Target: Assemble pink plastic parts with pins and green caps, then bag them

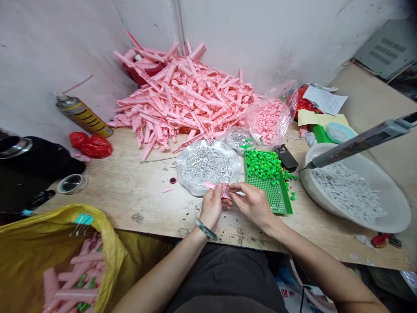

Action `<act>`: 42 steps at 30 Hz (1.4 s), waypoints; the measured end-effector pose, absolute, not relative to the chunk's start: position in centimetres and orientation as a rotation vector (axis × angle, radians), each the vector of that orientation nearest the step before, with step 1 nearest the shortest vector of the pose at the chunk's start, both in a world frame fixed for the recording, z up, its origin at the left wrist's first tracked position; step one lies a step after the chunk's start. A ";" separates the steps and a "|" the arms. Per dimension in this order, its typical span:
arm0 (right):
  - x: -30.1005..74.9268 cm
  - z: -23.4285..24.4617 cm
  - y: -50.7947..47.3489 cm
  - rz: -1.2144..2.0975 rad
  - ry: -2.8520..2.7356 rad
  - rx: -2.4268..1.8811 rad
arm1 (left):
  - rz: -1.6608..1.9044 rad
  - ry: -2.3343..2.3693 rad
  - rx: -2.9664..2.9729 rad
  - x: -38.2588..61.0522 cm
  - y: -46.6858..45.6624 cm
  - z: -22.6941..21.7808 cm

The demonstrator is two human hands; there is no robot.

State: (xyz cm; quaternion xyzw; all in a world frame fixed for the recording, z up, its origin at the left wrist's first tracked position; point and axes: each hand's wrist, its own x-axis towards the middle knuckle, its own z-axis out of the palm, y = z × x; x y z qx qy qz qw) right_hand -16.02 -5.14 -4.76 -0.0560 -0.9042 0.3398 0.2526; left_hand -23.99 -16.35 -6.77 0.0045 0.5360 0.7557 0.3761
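My left hand (211,208), with a bracelet on its wrist, is closed around a small pink plastic part (211,185) near the table's front edge. At the part's right end, the thumb and forefinger of my right hand (249,201) are pinched together; whatever they grip is hidden. Just beyond the hands lies a plastic-covered dish (208,163) of small grey pieces and thin metal pins. Beside my right hand stands a green perforated tray (283,198) with many small green plastic pieces (263,164) heaped at its far end.
A big heap of pink mouldings (192,91) lies against the wall. An electric screwdriver (358,143) hangs over a white bowl (400,213) of grey pieces at right. A yellow sack (114,248) of pink parts stands front left, a spray can (83,115) behind it.
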 end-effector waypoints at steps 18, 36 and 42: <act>-22.8 -3.9 -0.9 0.238 -2.901 -0.622 | 1.975 1.620 0.070 -25.4 -17.6 -6.7; -26.6 -4.5 -0.4 -0.059 -3.118 -0.819 | 1.773 1.109 0.014 -25.6 -18.4 -4.6; -23.6 -2.6 1.5 0.060 -3.088 -0.493 | 1.748 1.199 0.064 -26.3 -18.5 -4.9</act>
